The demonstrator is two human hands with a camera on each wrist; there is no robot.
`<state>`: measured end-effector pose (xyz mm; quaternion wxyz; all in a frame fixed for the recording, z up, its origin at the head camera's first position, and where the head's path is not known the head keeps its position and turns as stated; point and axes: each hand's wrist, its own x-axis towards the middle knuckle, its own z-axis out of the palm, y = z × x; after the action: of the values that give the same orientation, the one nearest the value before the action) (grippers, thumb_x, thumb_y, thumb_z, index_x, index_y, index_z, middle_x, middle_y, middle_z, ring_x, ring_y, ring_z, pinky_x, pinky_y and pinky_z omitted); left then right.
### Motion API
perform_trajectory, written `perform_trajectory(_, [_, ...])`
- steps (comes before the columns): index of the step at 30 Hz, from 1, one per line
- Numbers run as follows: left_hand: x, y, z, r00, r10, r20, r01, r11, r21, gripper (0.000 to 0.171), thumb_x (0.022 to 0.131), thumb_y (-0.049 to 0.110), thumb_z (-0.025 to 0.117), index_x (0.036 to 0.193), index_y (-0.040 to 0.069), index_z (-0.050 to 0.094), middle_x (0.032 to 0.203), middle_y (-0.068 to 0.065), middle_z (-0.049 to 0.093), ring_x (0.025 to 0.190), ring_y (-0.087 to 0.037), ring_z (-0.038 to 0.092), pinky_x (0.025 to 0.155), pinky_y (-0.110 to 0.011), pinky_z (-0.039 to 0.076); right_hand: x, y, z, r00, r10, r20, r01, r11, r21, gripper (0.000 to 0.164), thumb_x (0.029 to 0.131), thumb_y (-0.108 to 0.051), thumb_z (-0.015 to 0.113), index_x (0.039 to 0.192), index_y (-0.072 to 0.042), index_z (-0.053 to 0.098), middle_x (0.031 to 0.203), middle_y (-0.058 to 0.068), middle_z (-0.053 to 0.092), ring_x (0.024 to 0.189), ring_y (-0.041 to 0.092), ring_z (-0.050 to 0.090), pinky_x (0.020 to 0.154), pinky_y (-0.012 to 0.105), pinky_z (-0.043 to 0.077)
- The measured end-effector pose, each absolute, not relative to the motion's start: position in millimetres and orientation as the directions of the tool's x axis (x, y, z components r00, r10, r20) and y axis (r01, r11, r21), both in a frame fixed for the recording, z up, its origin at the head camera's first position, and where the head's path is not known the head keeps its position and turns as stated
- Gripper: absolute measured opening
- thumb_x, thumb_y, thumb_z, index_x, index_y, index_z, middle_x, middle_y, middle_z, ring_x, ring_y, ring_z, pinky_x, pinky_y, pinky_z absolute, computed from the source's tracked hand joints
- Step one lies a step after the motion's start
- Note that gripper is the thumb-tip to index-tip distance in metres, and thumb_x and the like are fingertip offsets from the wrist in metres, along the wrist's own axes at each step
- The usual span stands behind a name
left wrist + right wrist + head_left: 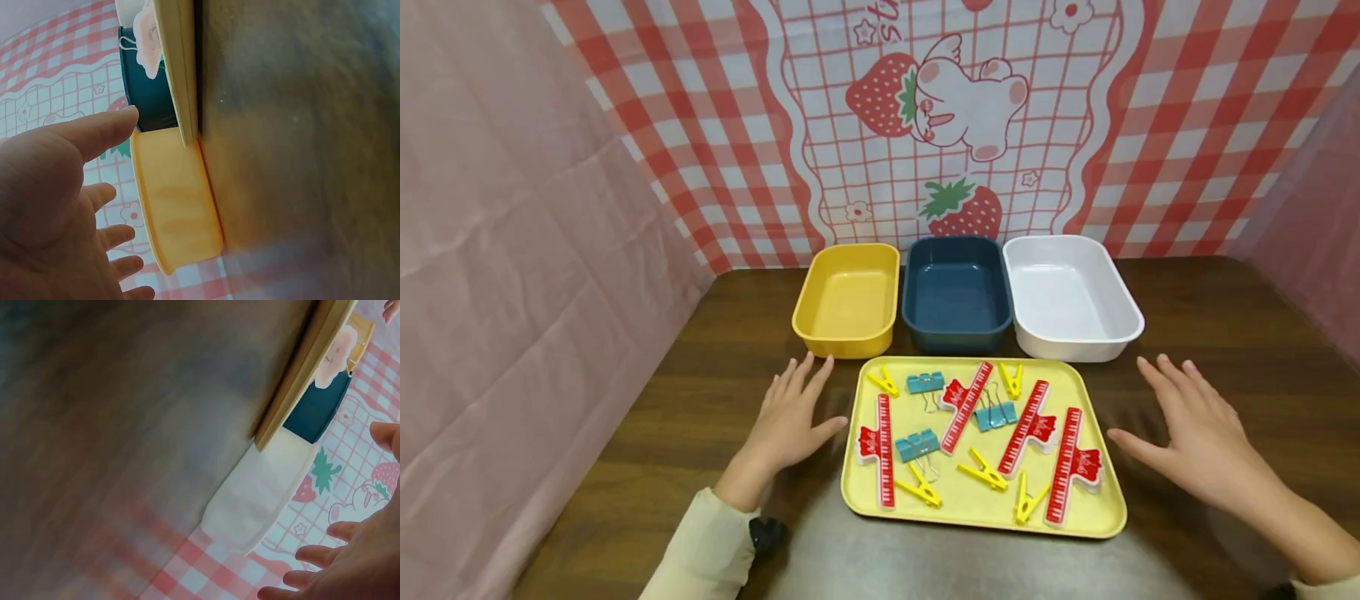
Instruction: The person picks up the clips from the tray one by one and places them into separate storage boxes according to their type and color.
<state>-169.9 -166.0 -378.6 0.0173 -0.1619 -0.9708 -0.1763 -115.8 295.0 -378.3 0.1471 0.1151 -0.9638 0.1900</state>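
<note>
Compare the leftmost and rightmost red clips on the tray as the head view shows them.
The leftmost red clip stands nearly vertical in view; the rightmost red clip leans, top to the right. The leftmost's tab points left, the rightmost's right. The leftmost lies nearer the left hand, the rightmost nearer the right hand. Both lie unheld on the tray.

Clothed in a pale cream left sleeve (700, 550), softly creased, ending at the wrist. Marked at the sleeve's edge by a small black item (767, 536), details unclear. Paired with a pale right sleeve (1330, 590), mostly cropped.
</note>
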Motion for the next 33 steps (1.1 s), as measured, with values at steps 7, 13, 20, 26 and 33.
perform_trajectory(7, [-176.2, -160.8, -377.7, -0.943, 0.32, 0.092, 0.331, 0.873, 0.358, 0.081, 0.084, 0.039, 0.068, 0.149, 0.018, 0.025, 0.151, -0.014, 0.02, 0.136, -0.039, 0.014, 0.106, -0.06, 0.018, -119.7, 288.3, -376.3, -0.924, -0.179, 0.337, -0.296, 0.893, -0.338, 0.098, 0.074, -0.04, 0.076, 0.145, 0.001, 0.023, 0.141, 0.034, 0.024, 0.136, 0.045, 0.006, 0.089, 0.076, 0.014])
perform_trajectory(13, [-181.0, -154.6, -377.5, -0.938, 0.337, 0.084, 0.341, 0.851, 0.4, 0.08, 0.083, 0.035, 0.07, 0.148, 0.018, 0.026, 0.15, -0.016, 0.021, 0.136, -0.04, 0.017, 0.105, -0.06, 0.02, -122.6, 281.3, -375.1, -0.925, -0.19, 0.33, -0.307, 0.885, -0.351, 0.097, 0.075, -0.039, 0.075, 0.145, 0.001, 0.022, 0.142, 0.033, 0.023, 0.136, 0.044, 0.005, 0.091, 0.076, 0.014])
perform_trajectory(20, [-185.1, -149.0, -379.0, -0.944, 0.319, 0.089, 0.326, 0.849, 0.417, 0.082, 0.082, 0.034, 0.071, 0.148, 0.016, 0.026, 0.144, -0.017, 0.033, 0.126, -0.036, 0.033, 0.1, -0.054, 0.033, -125.7, 268.6, -373.7, -0.924, -0.211, 0.318, -0.327, 0.868, -0.373, 0.095, 0.075, -0.037, 0.076, 0.143, 0.005, 0.025, 0.142, 0.035, 0.023, 0.136, 0.045, 0.005, 0.095, 0.074, 0.012])
perform_trajectory(26, [-190.2, -143.6, -380.9, -0.947, 0.307, 0.092, 0.314, 0.835, 0.452, 0.083, 0.081, 0.032, 0.073, 0.148, 0.016, 0.027, 0.133, -0.015, 0.043, 0.116, -0.032, 0.041, 0.097, -0.047, 0.04, -126.9, 258.5, -371.9, -0.928, -0.227, 0.295, -0.334, 0.856, -0.394, 0.095, 0.077, -0.037, 0.075, 0.144, 0.004, 0.022, 0.141, 0.034, 0.023, 0.136, 0.045, 0.003, 0.096, 0.074, 0.011])
perform_trajectory(33, [-193.1, -141.1, -380.8, -0.96, 0.279, 0.031, 0.252, 0.81, 0.529, 0.083, 0.081, 0.028, 0.073, 0.148, 0.014, 0.026, 0.125, -0.018, 0.042, 0.108, -0.031, 0.048, 0.092, -0.045, 0.044, -128.7, 248.1, -369.8, -0.921, -0.24, 0.306, -0.355, 0.84, -0.41, 0.095, 0.075, -0.035, 0.076, 0.144, 0.004, 0.023, 0.141, 0.033, 0.026, 0.136, 0.045, 0.006, 0.098, 0.072, 0.011])
